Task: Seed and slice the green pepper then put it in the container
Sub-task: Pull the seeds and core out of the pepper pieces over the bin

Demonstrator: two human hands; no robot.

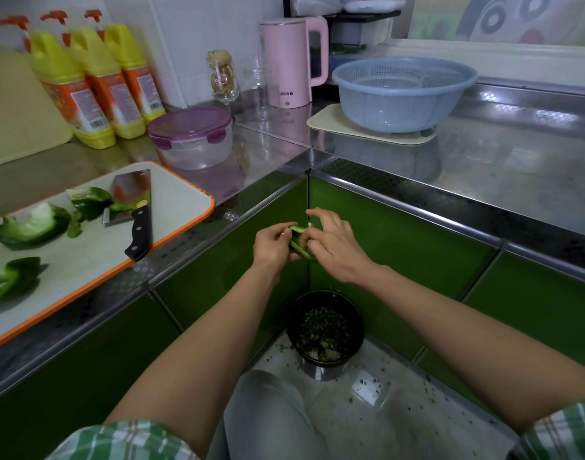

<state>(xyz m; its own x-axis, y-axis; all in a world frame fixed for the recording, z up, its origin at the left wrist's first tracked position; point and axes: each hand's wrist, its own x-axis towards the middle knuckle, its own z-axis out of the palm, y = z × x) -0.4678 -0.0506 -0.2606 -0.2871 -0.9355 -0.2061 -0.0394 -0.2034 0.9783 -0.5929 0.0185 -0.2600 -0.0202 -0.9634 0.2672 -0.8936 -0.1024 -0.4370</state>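
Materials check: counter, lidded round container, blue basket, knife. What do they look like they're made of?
Counter: likely stainless steel; glossy and mirrors the things on it.
Container: clear plastic bowl with a translucent purple clip lid.
Basket: matte blue plastic with moulded perforations.
Knife: polished metal blade that shows reflections; black riveted handle, plastic or wood, can't tell.

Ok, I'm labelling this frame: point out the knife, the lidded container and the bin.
knife (pixel 140 232), head view, black handle.
container (pixel 194 155), head view, clear side wall.
bin (pixel 324 299), head view, dark back wall.
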